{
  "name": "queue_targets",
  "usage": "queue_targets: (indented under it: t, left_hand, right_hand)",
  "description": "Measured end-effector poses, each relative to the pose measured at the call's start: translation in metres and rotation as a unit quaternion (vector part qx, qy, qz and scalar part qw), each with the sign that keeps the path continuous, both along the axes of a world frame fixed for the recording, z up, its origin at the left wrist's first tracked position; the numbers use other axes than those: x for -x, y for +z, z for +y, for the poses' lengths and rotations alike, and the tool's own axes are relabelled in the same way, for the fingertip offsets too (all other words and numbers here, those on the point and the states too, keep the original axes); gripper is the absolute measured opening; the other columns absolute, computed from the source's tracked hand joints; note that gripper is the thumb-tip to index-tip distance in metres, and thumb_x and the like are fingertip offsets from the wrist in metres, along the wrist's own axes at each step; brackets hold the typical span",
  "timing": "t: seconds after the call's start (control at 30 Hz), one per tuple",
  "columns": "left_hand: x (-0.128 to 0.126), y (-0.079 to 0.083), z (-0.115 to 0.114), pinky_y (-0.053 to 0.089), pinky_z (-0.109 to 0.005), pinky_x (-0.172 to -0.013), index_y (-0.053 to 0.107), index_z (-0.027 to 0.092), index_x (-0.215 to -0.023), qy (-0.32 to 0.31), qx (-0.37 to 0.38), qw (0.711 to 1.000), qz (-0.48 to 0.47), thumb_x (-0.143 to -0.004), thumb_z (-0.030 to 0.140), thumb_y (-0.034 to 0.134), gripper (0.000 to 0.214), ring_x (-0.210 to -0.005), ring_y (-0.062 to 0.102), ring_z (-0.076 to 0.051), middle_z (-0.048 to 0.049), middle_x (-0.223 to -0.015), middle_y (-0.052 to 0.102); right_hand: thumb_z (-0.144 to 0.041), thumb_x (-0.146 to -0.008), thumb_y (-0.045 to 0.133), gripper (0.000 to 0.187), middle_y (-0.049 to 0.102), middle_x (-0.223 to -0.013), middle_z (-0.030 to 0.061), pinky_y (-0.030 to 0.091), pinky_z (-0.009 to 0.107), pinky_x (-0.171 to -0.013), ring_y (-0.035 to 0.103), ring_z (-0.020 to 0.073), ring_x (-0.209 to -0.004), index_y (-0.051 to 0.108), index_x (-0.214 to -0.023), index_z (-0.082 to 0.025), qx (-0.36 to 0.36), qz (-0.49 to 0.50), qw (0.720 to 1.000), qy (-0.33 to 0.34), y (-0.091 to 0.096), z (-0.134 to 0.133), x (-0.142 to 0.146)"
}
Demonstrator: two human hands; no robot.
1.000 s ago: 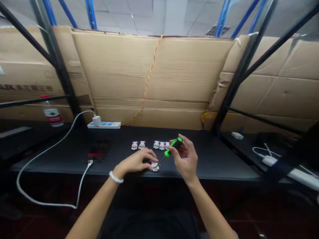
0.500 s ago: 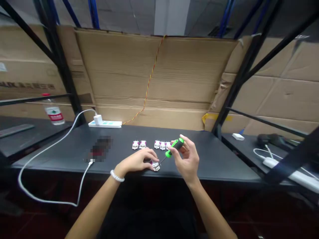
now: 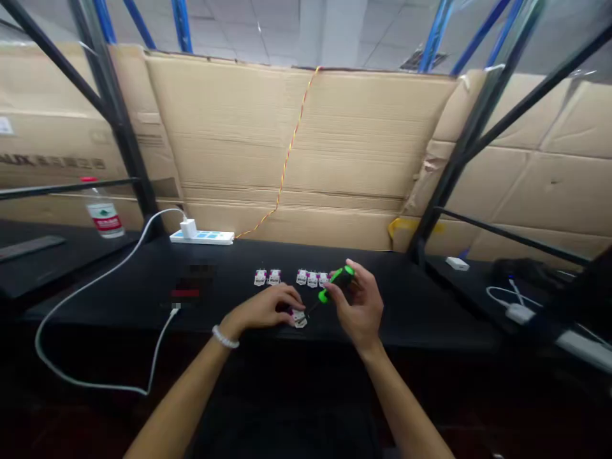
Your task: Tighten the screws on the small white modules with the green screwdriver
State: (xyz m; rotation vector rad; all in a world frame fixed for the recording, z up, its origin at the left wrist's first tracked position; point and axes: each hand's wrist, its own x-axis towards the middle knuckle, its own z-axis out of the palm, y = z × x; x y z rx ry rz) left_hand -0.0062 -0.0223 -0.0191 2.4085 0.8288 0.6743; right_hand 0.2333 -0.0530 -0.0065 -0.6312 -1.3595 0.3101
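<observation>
One white-and-purple module [image 3: 299, 320], on the counter [image 3: 430, 309] near its front edge, between the two hands. One left hand [image 3: 268, 308], white bracelet [image 3: 224, 338] at the wrist, thumb and fingers clamped on that module. One right hand [image 3: 362, 307], clamped on a green-and-black screwdriver [image 3: 341, 278], shaft slanting down toward the module. Five similar pieces [image 3: 274, 278] behind, in a row: two leftward, three rightward. One power strip [image 3: 215, 238], farther back, white plug [image 3: 188, 228] seated.
</observation>
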Motion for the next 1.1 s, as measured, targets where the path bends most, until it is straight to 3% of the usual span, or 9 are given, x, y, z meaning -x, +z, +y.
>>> queue_targets:
  t: [0.13,0.27,0.47,0.53,0.63,0.73,0.87,0.97,1.1]
  left_hand:
    - [-0.002,0.0,0.0,0.049,-0.038,-0.108,0.084,0.025,-0.115,0.001,-0.006,1.0,0.0,-0.088,0.027,0.088,0.028,-0.114,0.068,-0.025,-0.0071,-0.12,0.076]
    - [-0.003,-0.001,0.001,0.05,-0.037,-0.106,0.085,0.024,-0.111,-0.005,-0.01,1.0,-0.009,-0.087,0.026,0.088,0.023,-0.113,0.069,-0.025,-0.0077,-0.118,0.077]
    - [-0.003,-0.005,0.004,0.05,-0.036,-0.103,0.086,0.024,-0.106,-0.004,-0.013,1.0,-0.011,-0.084,0.025,0.09,0.022,-0.108,0.069,-0.024,-0.0065,-0.114,0.077]
    - [-0.003,-0.005,0.003,0.049,-0.036,-0.103,0.086,0.023,-0.105,0.005,-0.011,1.0,-0.007,-0.083,0.025,0.092,0.024,-0.109,0.069,-0.025,-0.0067,-0.114,0.077]
    - [-0.003,-0.006,0.003,0.049,-0.036,-0.103,0.086,0.024,-0.105,0.013,-0.011,1.0,-0.007,-0.083,0.026,0.091,0.023,-0.11,0.068,-0.025,-0.0064,-0.115,0.077]
    - [-0.003,-0.006,0.003,0.048,-0.037,-0.105,0.085,0.024,-0.106,0.008,-0.012,1.0,-0.012,-0.085,0.028,0.09,0.022,-0.111,0.068,-0.025,-0.0057,-0.115,0.077]
    - [-0.004,-0.006,0.004,0.049,-0.037,-0.103,0.086,0.023,-0.1,0.003,-0.016,1.0,-0.007,-0.083,0.026,0.091,0.018,-0.108,0.068,-0.025,-0.0065,-0.114,0.078]
    - [-0.004,-0.006,0.005,0.049,-0.036,-0.104,0.086,0.022,-0.097,0.0,-0.016,1.0,-0.007,-0.082,0.024,0.092,0.017,-0.109,0.068,-0.025,-0.0069,-0.114,0.078]
    - [-0.004,-0.008,0.006,0.048,-0.037,-0.105,0.086,0.022,-0.099,-0.001,-0.014,1.0,-0.012,-0.081,0.025,0.093,0.019,-0.11,0.068,-0.025,-0.0064,-0.112,0.078]
  right_hand:
    - [-0.032,-0.09,0.083,0.049,0.078,-0.11,0.0071,0.071,0.037,-0.081,0.081,0.0228,-0.091,0.067,-0.135,-0.026,0.028,-0.028,0.999,0.019,0.004,-0.006,0.002]
    - [-0.033,-0.105,0.061,0.043,0.073,-0.122,0.0103,0.069,0.037,-0.084,0.079,0.0217,-0.097,0.058,-0.148,-0.028,0.071,-0.076,0.991,0.08,0.012,-0.014,0.004]
    - [-0.032,-0.11,0.045,0.045,0.072,-0.119,0.0108,0.067,0.037,-0.08,0.077,0.0212,-0.092,0.044,-0.155,-0.026,0.064,-0.116,0.986,0.098,0.014,-0.011,0.005]
    - [-0.032,-0.107,0.055,0.043,0.07,-0.121,0.0106,0.065,0.038,-0.082,0.075,0.0214,-0.094,0.049,-0.149,-0.027,0.029,-0.127,0.988,0.081,0.014,-0.01,0.009]
    - [-0.03,-0.095,0.076,0.04,0.068,-0.113,0.0078,0.062,0.035,-0.078,0.071,0.0216,-0.094,0.063,-0.132,-0.027,-0.047,-0.129,0.991,-0.008,0.02,-0.013,0.018]
    - [-0.025,-0.097,0.072,0.025,0.069,-0.103,0.0057,0.06,0.034,-0.075,0.068,0.0199,-0.087,0.069,-0.122,-0.026,-0.064,-0.121,0.989,-0.06,0.03,-0.017,0.026]
    - [-0.025,-0.104,0.06,0.03,0.072,-0.109,0.0067,0.063,0.035,-0.08,0.073,0.0207,-0.092,0.065,-0.134,-0.027,-0.02,-0.142,0.99,0.004,0.038,-0.016,0.03]
    - [-0.022,-0.109,0.046,0.039,0.07,-0.119,0.0093,0.065,0.037,-0.084,0.076,0.0193,-0.093,0.053,-0.147,-0.027,-0.007,-0.181,0.981,0.064,0.039,-0.011,0.029]
    - [-0.022,-0.109,0.042,0.04,0.068,-0.117,0.0094,0.065,0.037,-0.082,0.075,0.0181,-0.088,0.047,-0.149,-0.025,-0.015,-0.21,0.974,0.079,0.04,-0.008,0.027]
